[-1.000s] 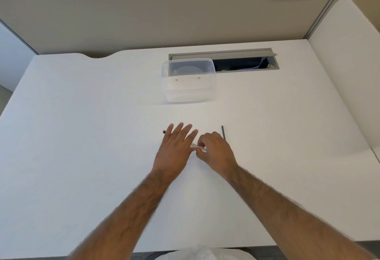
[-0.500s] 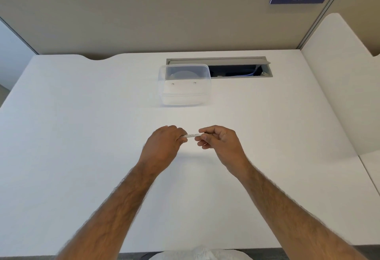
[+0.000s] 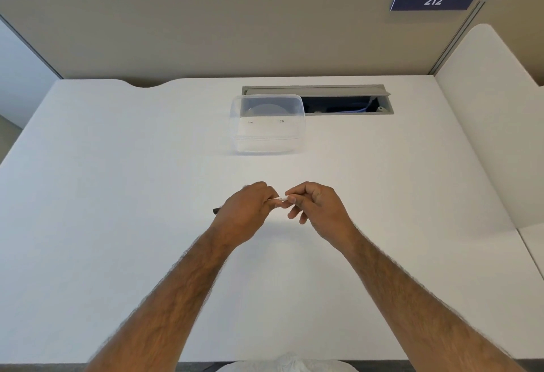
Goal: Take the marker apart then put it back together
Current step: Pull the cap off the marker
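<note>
Holding the marker [image 3: 279, 199] up over the white desk [image 3: 117, 195], I pinch it from both ends. My left hand [image 3: 245, 212] is curled tight around one end, and a black tip pokes out past it. My right hand [image 3: 316, 209] pinches the other end with thumb and finger. A clear box [image 3: 268, 124] sits farther back
</note>
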{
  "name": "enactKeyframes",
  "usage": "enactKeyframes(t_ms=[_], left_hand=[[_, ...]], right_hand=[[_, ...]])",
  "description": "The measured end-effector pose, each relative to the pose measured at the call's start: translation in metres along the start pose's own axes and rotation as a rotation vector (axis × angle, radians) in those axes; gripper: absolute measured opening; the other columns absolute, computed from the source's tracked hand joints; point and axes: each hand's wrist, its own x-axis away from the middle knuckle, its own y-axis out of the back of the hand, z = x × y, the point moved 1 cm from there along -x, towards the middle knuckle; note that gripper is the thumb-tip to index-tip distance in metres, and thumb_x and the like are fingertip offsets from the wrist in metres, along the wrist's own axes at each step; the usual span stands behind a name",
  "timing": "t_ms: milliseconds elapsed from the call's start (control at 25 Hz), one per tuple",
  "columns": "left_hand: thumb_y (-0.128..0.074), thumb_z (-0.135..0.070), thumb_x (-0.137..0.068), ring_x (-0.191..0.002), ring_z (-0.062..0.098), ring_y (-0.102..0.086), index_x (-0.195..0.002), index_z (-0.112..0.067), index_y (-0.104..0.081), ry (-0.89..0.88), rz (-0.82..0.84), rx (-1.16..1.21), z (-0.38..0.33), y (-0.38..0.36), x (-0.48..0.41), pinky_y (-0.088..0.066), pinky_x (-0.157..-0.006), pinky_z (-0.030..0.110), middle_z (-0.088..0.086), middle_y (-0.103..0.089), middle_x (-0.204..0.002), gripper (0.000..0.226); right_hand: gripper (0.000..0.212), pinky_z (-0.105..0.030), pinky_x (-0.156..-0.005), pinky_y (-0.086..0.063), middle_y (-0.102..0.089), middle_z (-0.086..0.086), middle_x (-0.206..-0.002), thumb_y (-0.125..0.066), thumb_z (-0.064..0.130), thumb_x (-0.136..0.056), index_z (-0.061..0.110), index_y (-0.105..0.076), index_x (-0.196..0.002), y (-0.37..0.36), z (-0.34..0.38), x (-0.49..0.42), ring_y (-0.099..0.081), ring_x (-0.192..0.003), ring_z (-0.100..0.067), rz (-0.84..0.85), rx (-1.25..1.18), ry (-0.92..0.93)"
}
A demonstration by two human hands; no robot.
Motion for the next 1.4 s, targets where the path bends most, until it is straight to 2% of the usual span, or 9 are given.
enactKeyframes(t_ms=[200,320,480,640,840,920,1000,1200,1400], left_hand=[[-0.05,-0.03,-0.107,-0.084,0.017,-0.054,-0.106,-0.015,-0.071,-0.035,0.038,0.061,0.003,0.0,-0.002,-0.045,-0.076,0.034,-0.007,-0.052,-0.083,0.026],[-0.049,-0.029,-0.106,-0.085,0.018,-0.056,-0.103,-0.018,-0.07,-0.027,0.033,0.057,0.002,0.003,-0.002,-0.049,-0.079,0.038,-0.006,-0.058,-0.089,0.025],[-0.052,-0.025,-0.105,-0.079,0.018,-0.058,-0.09,-0.024,-0.065,-0.018,0.035,0.119,-0.001,0.006,-0.002,-0.052,-0.074,0.041,-0.004,-0.061,-0.085,0.02],[-0.058,-0.029,-0.102,-0.076,0.014,-0.056,-0.094,-0.021,-0.072,-0.035,-0.042,0.039,-0.008,0.005,-0.003,-0.044,-0.066,0.032,-0.009,-0.059,-0.08,0.019],[-0.056,-0.037,-0.102,-0.084,0.009,-0.059,-0.102,-0.03,-0.072,0.01,-0.037,-0.014,-0.009,0.006,-0.007,-0.038,-0.062,0.023,-0.011,-0.062,-0.094,0.018],[-0.052,-0.033,-0.104,-0.086,0.012,-0.063,-0.101,-0.026,-0.072,0.044,0.048,0.065,-0.007,0.007,-0.008,-0.052,-0.073,0.033,-0.01,-0.064,-0.093,0.021],[-0.055,-0.033,-0.102,-0.082,0.01,-0.062,-0.092,-0.027,-0.07,0.059,0.041,0.033,-0.005,0.008,-0.008,-0.053,-0.074,0.039,-0.011,-0.062,-0.086,0.019],[-0.069,-0.035,-0.093,-0.075,0.006,-0.055,-0.082,-0.029,-0.057,0.004,-0.063,0.008,-0.007,0.007,-0.007,-0.035,-0.058,0.026,-0.011,-0.056,-0.082,0.016],[-0.059,-0.033,-0.101,-0.082,0.011,-0.057,-0.096,-0.026,-0.07,-0.001,0.032,0.135,-0.001,0.013,-0.011,-0.051,-0.076,0.038,-0.007,-0.06,-0.089,0.014]], right_hand=[[0.015,-0.014,-0.056,-0.042,-0.075,0.001,-0.078,-0.06,0.016,-0.099,0.015,-0.069,-0.087,0.003,-0.003,-0.002,-0.063,-0.061,-0.01,0.0,0.238,0.072],[0.019,-0.02,-0.064,-0.044,-0.073,0.003,-0.079,-0.054,0.023,-0.103,0.019,-0.063,-0.087,-0.001,-0.009,0.001,-0.062,-0.056,-0.008,-0.009,0.311,0.097],[0.023,-0.027,-0.059,-0.044,-0.067,0.0,-0.076,-0.048,0.028,-0.106,0.024,-0.055,-0.084,-0.002,-0.012,0.003,-0.053,-0.06,-0.008,0.0,0.357,0.138],[0.029,-0.027,-0.061,-0.037,-0.057,0.004,-0.064,-0.049,0.02,-0.106,0.019,-0.054,-0.077,-0.003,-0.015,0.005,-0.044,-0.059,-0.007,-0.077,0.29,0.167],[0.033,-0.029,-0.062,-0.039,-0.058,0.007,-0.064,-0.05,0.015,-0.105,0.024,-0.054,-0.074,-0.002,-0.014,0.007,-0.047,-0.062,-0.01,-0.11,0.243,0.177],[0.031,-0.028,-0.062,-0.039,-0.058,0.007,-0.064,-0.051,0.014,-0.105,0.024,-0.055,-0.076,-0.001,-0.012,0.007,-0.046,-0.061,-0.008,-0.105,0.26,0.187],[0.029,-0.029,-0.064,-0.039,-0.058,0.007,-0.064,-0.051,0.014,-0.105,0.021,-0.055,-0.077,-0.002,-0.012,0.007,-0.046,-0.061,-0.008,-0.094,0.27,0.181],[0.034,-0.03,-0.063,-0.039,-0.059,0.007,-0.064,-0.05,0.013,-0.104,0.029,-0.053,-0.074,-0.006,-0.01,0.007,-0.046,-0.059,-0.007,-0.087,0.256,0.184],[0.035,-0.029,-0.065,-0.038,-0.059,0.007,-0.064,-0.051,0.014,-0.104,0.032,-0.053,-0.074,-0.005,-0.005,0.003,-0.046,-0.058,-0.007,-0.086,0.283,0.204]])
